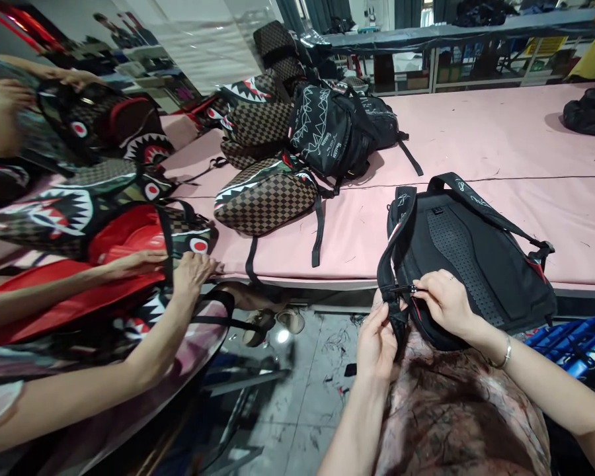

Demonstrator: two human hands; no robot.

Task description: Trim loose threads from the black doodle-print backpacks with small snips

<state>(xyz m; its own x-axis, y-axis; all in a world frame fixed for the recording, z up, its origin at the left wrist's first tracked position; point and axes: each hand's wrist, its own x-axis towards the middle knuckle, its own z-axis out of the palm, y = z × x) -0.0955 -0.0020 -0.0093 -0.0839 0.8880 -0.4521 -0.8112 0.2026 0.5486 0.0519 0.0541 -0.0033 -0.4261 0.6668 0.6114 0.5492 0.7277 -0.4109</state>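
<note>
A black backpack (469,258) leans against the table edge and my lap, its padded back panel and shoulder straps facing up. My left hand (377,340) pinches the lower part of its left shoulder strap (399,320). My right hand (443,301) is closed on a small dark tool (404,289) that looks like thread snips, its slim tip lying across the strap just above my left fingers. The fingers of both hands are close together at the bag's near left side.
On the pink table (476,145) lie checkered shark-face backpacks (268,201) and a black printed backpack (327,132). At left, a co-worker's hands (193,271) handle a red-lined bag (129,238); another person holds a bag (99,119) behind. Blue items (575,350) are at right.
</note>
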